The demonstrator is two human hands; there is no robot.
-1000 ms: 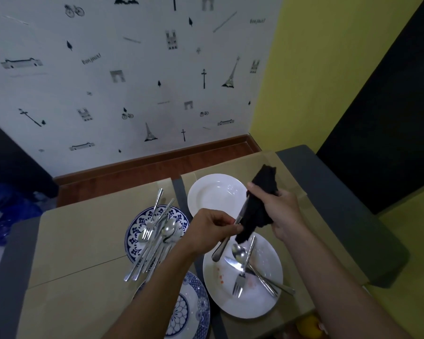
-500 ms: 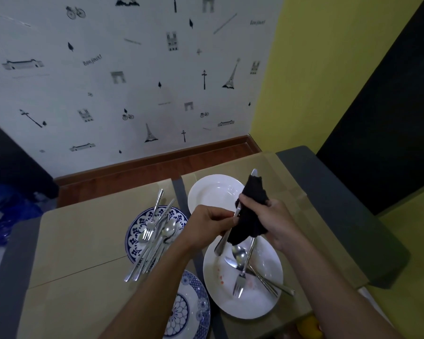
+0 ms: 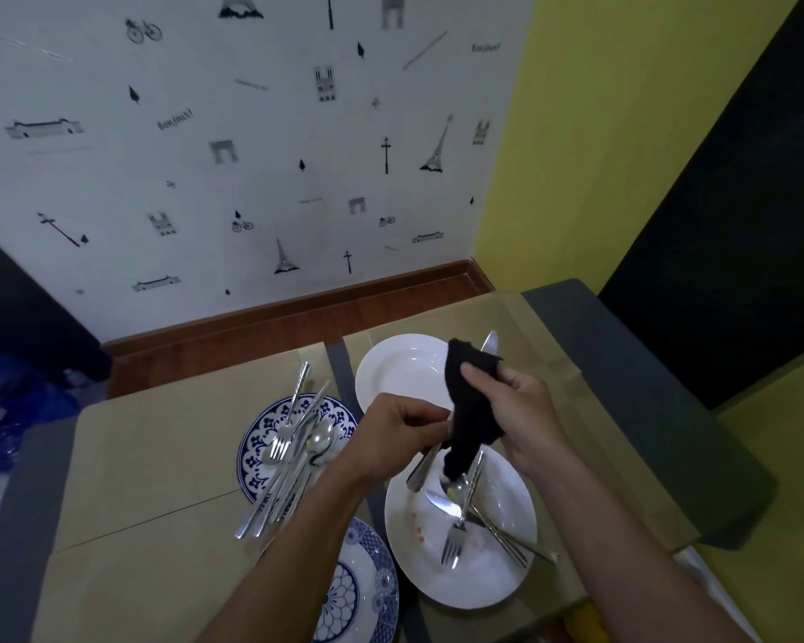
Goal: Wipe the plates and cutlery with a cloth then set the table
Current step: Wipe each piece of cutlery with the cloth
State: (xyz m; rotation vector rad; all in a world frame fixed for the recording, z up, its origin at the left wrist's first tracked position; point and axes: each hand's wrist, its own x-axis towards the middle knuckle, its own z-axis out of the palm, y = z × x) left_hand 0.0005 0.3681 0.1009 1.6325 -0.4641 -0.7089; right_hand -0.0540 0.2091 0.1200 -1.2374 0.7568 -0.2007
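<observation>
Above the near white plate [image 3: 483,582] on the desk [image 3: 159,457], a knife [image 3: 419,476] is pinched at its handle by the left grip [image 3: 391,438]; a black cloth [image 3: 472,406] is clenched round its blade by the right grip [image 3: 525,410]. Beyond, the far white plate [image 3: 400,373] is seen.

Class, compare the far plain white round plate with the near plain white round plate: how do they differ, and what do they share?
The far plain white round plate looks bare where visible; the near plain white round plate carries a silver fork, a silver spoon and more cutlery. The far one looks clean; the near one shows reddish smears. Both lie flat on the tan table.
</observation>
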